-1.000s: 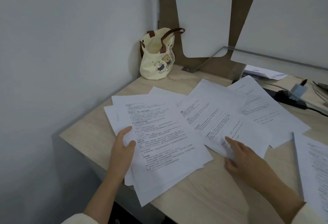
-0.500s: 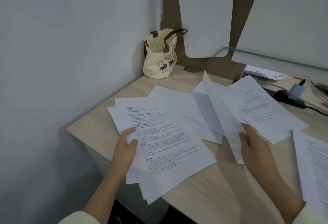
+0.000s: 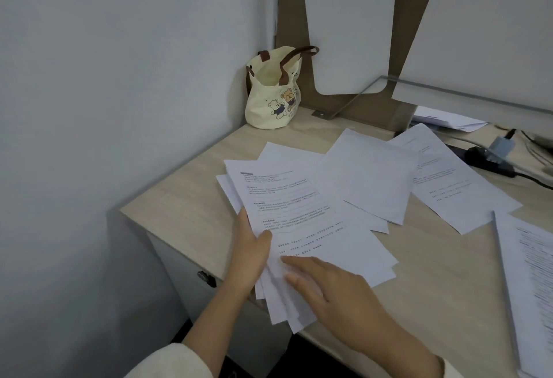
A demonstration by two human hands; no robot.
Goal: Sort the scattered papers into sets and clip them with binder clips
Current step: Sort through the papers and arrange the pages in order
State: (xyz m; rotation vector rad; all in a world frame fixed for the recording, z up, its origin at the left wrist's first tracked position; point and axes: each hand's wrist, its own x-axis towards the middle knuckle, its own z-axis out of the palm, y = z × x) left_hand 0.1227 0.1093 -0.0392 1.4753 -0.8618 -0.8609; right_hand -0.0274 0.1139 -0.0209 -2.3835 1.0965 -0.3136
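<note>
A loose stack of printed white papers lies at the desk's front left corner and overhangs the edge. My left hand grips the stack's left side, thumb on top. My right hand lies flat, fingers spread, on the lower part of the top sheet. Behind the stack lies a blank-side-up sheet. A printed sheet lies further right, and another pile of papers runs along the right edge of view. No binder clip is visible.
A cream tote bag with bear prints stands in the back corner against the wall. A black cable with a plug crosses the desk at the right. A glass shelf overhangs the back, with more papers beneath it.
My right hand lifted a sheet from the middle of the desk, carried it left and laid it on top of the stack in my left hand. It now rests flat on that sheet.
</note>
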